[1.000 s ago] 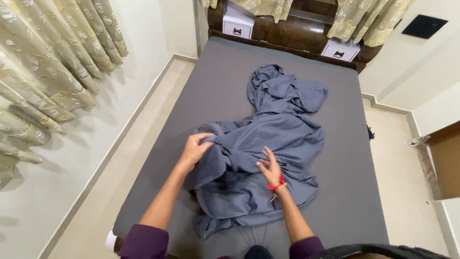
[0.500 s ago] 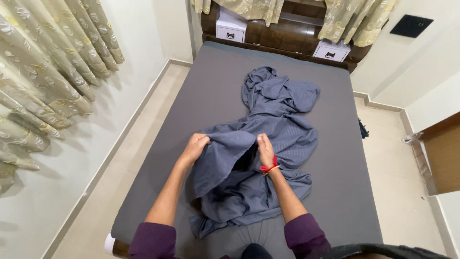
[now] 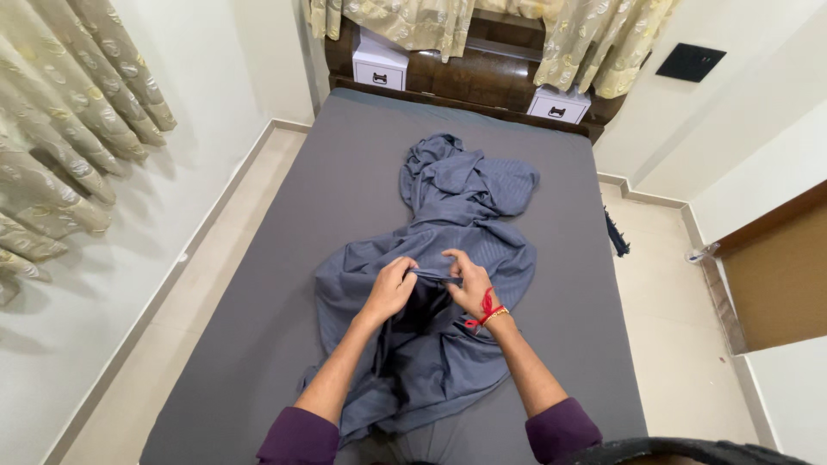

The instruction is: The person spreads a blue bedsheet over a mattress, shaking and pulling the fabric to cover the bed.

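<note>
Both hands, left hand (image 3: 390, 289) and right hand (image 3: 469, 282), pinch one edge of the blue sheet (image 3: 469, 194), which lies long toward the headboard (image 3: 469, 76).

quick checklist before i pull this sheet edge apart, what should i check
1. Left hand pinching the blue-grey sheet edge: ok.
2. Right hand gripping the same edge, close beside the left: ok.
3. Edge between the hands untwisted: cannot tell, the fabric is bunched there.
4. Rest of the sheet free to spread: not ok, it lies crumpled in a heap toward the headboard.
5. Grey mattress bare on both sides of the sheet: ok.
6. Nothing lying on top of the sheet: ok.
</note>
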